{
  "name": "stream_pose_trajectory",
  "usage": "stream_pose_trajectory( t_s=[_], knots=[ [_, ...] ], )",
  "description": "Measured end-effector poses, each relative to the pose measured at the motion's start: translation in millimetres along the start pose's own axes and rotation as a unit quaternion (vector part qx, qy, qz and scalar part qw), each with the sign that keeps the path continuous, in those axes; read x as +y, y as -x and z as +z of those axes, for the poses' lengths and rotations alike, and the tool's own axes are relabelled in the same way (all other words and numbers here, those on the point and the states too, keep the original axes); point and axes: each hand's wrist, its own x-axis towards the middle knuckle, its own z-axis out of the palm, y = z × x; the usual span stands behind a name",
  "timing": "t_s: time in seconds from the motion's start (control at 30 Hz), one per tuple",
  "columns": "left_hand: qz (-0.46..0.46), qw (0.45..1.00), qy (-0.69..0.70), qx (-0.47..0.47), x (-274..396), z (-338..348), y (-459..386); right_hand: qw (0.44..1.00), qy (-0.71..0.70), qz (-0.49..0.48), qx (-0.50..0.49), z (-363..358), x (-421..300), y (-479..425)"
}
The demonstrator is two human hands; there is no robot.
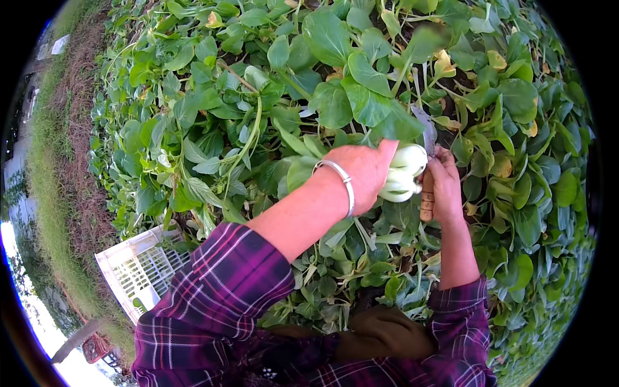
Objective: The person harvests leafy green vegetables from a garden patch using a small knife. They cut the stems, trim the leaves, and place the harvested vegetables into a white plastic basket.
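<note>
My left hand (362,174), with a silver bangle at the wrist, is closed around several heads of bok choy (404,171). Their pale stem bases point right and their leaves stick out on the hand's left side. In my right hand (445,179) is a knife; its wooden handle (427,196) lies against the palm and its metal blade (426,126) points up and away from me. The fingers of that hand are close to the cut stem ends; whether they touch them I cannot tell. Leafy plants surround both hands.
A white plastic crate (145,263) stands tilted at the lower left, partly behind my sleeve. Dense leafy greens (527,208) spread over the bed, some leaves yellowed. Along the left run dry brown growth and a grass strip (53,193). A red crate (95,348) lies farther off.
</note>
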Motion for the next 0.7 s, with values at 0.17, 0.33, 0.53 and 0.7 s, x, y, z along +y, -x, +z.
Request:
stream_pose_trajectory(
  t_s=[0.17,0.33,0.53,0.7],
  knots=[
    [-0.142,0.958,-0.231,-0.091,-25,-49,-35,0.983,0.097,-0.154,-0.021,26,23,-24],
    [-0.236,0.965,-0.112,0.015,-51,-53,-30,0.96,0.231,-0.16,0.003,37,30,-62],
    [-0.168,0.968,-0.112,0.146,-68,-28,-19,0.952,0.249,-0.176,0.035,49,35,-77],
    [-0.112,0.972,-0.131,0.161,-70,-16,-9,0.986,0.013,-0.149,0.074,50,21,-85]
  ],
)
